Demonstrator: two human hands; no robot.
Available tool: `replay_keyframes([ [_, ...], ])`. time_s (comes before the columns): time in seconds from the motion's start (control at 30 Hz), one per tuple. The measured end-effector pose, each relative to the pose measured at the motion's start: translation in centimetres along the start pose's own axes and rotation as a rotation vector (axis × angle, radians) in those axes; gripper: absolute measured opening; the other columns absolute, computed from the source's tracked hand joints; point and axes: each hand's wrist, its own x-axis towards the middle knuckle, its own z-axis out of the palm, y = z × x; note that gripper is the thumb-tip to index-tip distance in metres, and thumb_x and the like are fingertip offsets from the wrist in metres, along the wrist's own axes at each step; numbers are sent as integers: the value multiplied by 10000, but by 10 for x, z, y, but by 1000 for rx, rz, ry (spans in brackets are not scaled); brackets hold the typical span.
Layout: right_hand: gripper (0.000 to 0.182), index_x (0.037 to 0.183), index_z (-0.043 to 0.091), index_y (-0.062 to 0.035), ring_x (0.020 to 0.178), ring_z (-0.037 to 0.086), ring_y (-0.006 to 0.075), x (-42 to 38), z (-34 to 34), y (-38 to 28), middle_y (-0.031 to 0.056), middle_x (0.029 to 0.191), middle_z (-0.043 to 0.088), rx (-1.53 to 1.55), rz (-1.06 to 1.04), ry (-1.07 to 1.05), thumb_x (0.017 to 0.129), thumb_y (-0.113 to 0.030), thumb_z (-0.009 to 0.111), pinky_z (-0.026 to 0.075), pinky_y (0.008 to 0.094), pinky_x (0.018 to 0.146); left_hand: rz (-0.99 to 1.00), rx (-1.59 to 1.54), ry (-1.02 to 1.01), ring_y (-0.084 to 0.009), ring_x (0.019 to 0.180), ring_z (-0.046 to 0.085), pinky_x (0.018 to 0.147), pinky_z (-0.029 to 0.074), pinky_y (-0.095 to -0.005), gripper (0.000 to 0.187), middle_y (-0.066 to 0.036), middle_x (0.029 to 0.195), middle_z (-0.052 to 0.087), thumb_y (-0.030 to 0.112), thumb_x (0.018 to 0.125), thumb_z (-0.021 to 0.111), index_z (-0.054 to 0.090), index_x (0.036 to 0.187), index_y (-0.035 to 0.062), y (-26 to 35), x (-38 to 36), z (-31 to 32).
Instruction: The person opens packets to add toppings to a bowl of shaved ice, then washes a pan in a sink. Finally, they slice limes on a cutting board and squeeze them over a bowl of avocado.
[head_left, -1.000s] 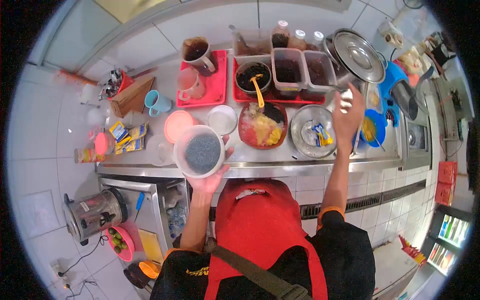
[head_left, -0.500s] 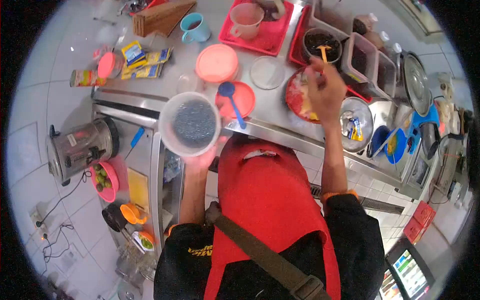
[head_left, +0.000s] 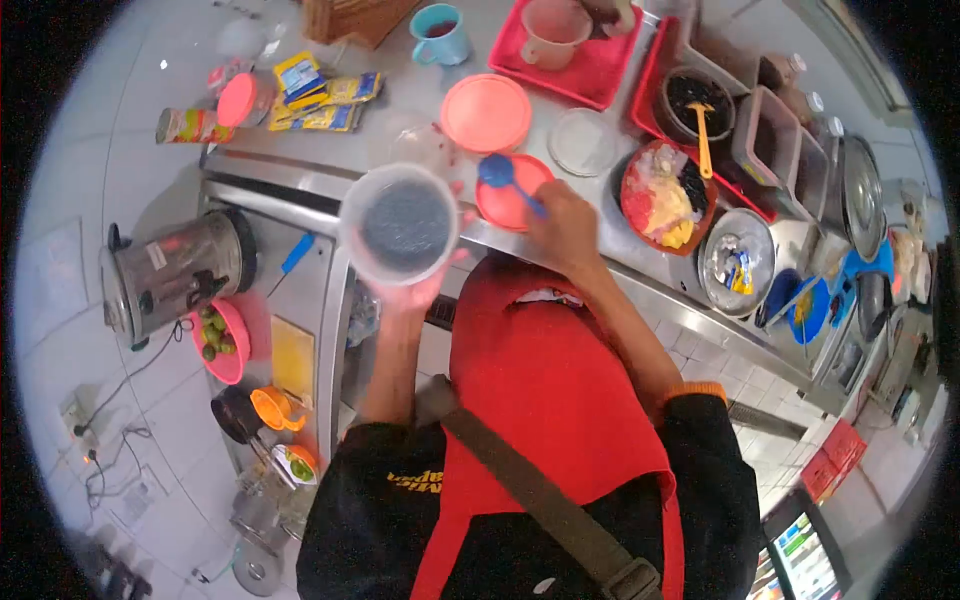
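Head view: left hand (head_left: 412,292) grasps a round see-through tub (head_left: 398,225) of dark, seedy-looking stuff, from the side and below. Tub is off the counter (head_left: 395,118), in front of its edge, opening facing the camera.

Right hand (head_left: 568,230) is at the handle end of a blue spoon (head_left: 497,171); cannot tell if its fingers are gripped on it or only touching. Spoon head lies over a small pink lid (head_left: 500,207) near the counter edge, just beside the tub.

Behind the pink lid: bigger pink-lidded container (head_left: 486,112); to its right, a pale round lid (head_left: 583,142). Further right, red bowl (head_left: 648,238) with pink, yellow, whitish and black food, then metal plate (head_left: 714,268) with blue and yellow packets (head_left: 740,275) on it. Behind the red bowl, a dark bowl (head_left: 680,132) of black stuff, yellow-orange spoon (head_left: 704,145) sticking out over its rim.

Back of counter: light blue cup (head_left: 439,40), pink tray (head_left: 590,88) with a pink mug (head_left: 553,38). Upper left: blue-yellow sachets (head_left: 325,95) in a pile, pink-capped jar (head_left: 238,100) beside them.

Lower left: pink basket (head_left: 238,330) of green fruit, yellow board (head_left: 293,360), orange cup (head_left: 275,408).
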Motion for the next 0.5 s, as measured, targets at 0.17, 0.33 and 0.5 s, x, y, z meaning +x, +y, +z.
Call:
replay_keyframes([
  [0.17, 163, 876, 658, -48, 587, 597, 262, 9, -144, -62, 104, 735, 625, 67, -33, 386, 800, -147, 764, 465, 342, 525, -56, 238, 43, -519, 1260, 443, 907, 474, -689, 819, -260, 1432, 414, 656, 891, 423, 323, 1475, 90, -23, 44, -8],
  [0.33, 140, 851, 649, -57, 595, 557, 239, 12, -180, -89, 59, 697, 531, -194, -281, 278, 776, -113, 752, 447, 352, 522, -184, 150, -37, -350, 1178, 582, 932, 526, -546, 701, -143, 1325, 562, 609, 958, 297, 460, 1378, 72, -65, 73, 28],
  [0.5, 98, 790, 643, -62, 654, 607, 298, 16, -171, -77, 107, 702, 527, -406, -247, 148, 786, -148, 691, 486, 411, 562, -236, 206, 54, -284, 1175, 568, 1011, 446, -484, 653, -107, 1268, 594, 617, 943, 324, 529, 1300, 110, -106, 103, 22],
])
